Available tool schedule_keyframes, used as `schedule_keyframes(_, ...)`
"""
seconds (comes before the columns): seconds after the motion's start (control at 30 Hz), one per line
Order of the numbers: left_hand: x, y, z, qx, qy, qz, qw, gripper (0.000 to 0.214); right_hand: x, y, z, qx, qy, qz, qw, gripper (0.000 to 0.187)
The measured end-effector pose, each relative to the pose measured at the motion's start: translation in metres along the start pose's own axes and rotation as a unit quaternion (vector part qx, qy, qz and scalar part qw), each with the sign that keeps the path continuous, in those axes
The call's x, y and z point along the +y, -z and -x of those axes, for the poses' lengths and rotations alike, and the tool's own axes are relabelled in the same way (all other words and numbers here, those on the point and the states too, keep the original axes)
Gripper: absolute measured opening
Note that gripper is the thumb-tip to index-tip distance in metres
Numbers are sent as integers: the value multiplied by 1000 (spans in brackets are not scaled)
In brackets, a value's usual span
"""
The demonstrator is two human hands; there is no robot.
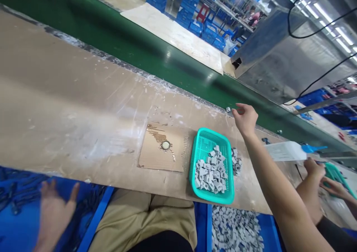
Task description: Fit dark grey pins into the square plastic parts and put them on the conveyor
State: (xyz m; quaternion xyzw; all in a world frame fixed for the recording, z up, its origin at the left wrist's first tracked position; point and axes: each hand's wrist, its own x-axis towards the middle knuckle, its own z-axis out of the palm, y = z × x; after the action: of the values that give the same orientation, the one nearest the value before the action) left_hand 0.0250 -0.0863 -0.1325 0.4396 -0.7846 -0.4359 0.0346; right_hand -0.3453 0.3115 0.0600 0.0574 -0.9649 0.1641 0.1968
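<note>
My right hand (245,118) reaches over the near edge of the green conveyor belt (167,54), thumb and fingers curved and apart. A small grey-white piece (228,109) lies just left of its fingertips, seemingly not touching them. Above a blue bin (96,218) of dark elongated parts (21,194) at the lower left is my left hand (57,209), blurred, its fingers spread with nothing seen in them. A green basket (197,151) holds many small grey pieces (213,170). On a cardboard sheet (150,153) sits a small round cap-like thing (165,145) with a pale centre.
Loose grey pieces (236,162) lie right of the basket. A blue bin (270,229) of grey pieces stands below the table (111,107). On the right are a white bottle with a blue nozzle (287,151) and another person's hands (315,170). A metal housing (276,58) spans the belt.
</note>
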Motion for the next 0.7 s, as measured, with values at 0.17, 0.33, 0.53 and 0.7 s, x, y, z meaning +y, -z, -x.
schedule_keyframes(0.17,-9,-33,6,-93,-41,-5,995,9,-27,34,84,-205,114,57,970,13)
schedule_keyframes(0.33,1,-33,15,-48,-27,5,998,11,-36,19,117,-338,122,163,919,11)
schedule_keyframes(0.53,24,-18,-5,-46,58,58,996,18,-40,14,104,-366,135,131,911,28)
schedule_keyframes(0.7,39,11,0,-73,208,271,937,21,-58,39,115,-334,126,-139,924,24)
